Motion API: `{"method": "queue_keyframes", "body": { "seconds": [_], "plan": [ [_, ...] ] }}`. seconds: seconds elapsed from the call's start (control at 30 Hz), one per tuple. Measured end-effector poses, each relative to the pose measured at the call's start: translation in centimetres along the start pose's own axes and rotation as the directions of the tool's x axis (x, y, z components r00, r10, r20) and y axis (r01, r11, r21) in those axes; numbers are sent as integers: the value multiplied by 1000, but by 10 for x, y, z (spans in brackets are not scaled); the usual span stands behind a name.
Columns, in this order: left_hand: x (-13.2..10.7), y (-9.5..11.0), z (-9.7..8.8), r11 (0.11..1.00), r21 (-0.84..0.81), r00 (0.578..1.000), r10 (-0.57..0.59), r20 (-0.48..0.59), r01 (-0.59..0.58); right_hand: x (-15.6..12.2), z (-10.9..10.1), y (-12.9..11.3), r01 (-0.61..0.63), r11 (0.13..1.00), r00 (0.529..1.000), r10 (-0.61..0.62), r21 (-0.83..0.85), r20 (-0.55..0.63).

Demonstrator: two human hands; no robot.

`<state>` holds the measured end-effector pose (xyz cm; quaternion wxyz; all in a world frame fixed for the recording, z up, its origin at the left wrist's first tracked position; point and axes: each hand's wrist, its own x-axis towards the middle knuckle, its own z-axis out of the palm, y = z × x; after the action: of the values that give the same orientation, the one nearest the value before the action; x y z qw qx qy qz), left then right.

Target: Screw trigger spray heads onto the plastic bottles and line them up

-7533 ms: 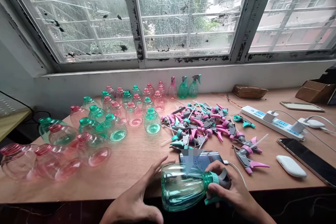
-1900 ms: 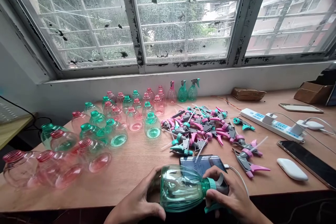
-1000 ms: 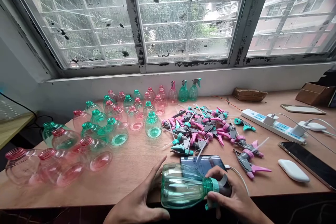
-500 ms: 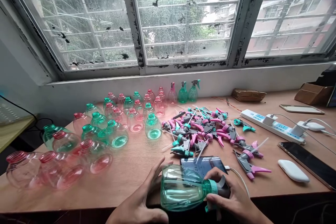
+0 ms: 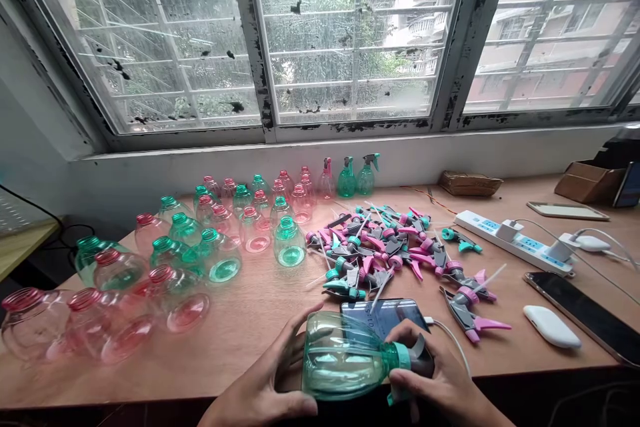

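While lying sideways, ribbed translucent green bottle [image 5: 345, 363] gripped; 2 hands.

The left hand [image 5: 260, 390] is cupping the base of a green bottle [image 5: 343, 363] that is lying sideways, and the right hand [image 5: 440, 383] is gripping its teal spray head [image 5: 413, 363]. Just behind the green bottle a phone [image 5: 385, 312] is lying on the desk [image 5: 260, 307]. Farther behind, loose spray heads [image 5: 385, 247] are lying heaped.
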<state>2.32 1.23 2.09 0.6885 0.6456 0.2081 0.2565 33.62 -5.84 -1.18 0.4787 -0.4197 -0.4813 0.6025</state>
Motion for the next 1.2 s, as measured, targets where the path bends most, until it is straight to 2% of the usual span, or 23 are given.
{"method": "queue_keyframes", "body": {
  "seconds": [0.1, 0.23, 0.37, 0.47, 0.6, 0.7, 0.83, 0.93, 1.07, 1.2],
  "plan": [
    [2, 6, 1, 999, 42, 998, 18, 54, -20, 0, 0, 1, -3, 1000, 1000, 3, 1, 0],
    [-1, 0, 0, 990, 133, 998, 50, 25, -53, 1, 0, 2, -10, 1000, 1000, 10, 25, -10],
    [-5, -9, -3, 998, 57, 998, 35, -49, -33, 1, -1, 5, -10, 1000, 1000, 10, 8, -8],
    [-3, -5, -2, 1000, 15, 1000, -1, -12, 1, 1, -3, 7, 4, 1000, 1000, -4, 14, -8],
    [-1, 2, 0, 996, 91, 1000, 15, -4, -15, 1, -4, 8, 17, 999, 1000, -17, 46, -11],
    [-3, -1, -1, 989, 146, 1000, 21, -4, -21, 1, -4, 10, 21, 998, 1000, -20, 52, -13],
    [-6, -6, -4, 995, 95, 1000, 13, -24, -11, 2, -2, 11, 33, 997, 999, -32, 67, -18],
    [-5, -2, -3, 999, 43, 999, -24, -22, 25, 1, 2, 6, 19, 997, 999, -16, 81, -35],
    [-2, 2, -2, 995, 95, 1000, 4, -20, -2, 0, 5, -1, 35, 993, 998, -29, 111, -52],
    [-3, -3, -4, 991, 135, 1000, -14, -28, 17, 0, 5, -3, 47, 992, 997, -40, 120, -59]
  ]
}}
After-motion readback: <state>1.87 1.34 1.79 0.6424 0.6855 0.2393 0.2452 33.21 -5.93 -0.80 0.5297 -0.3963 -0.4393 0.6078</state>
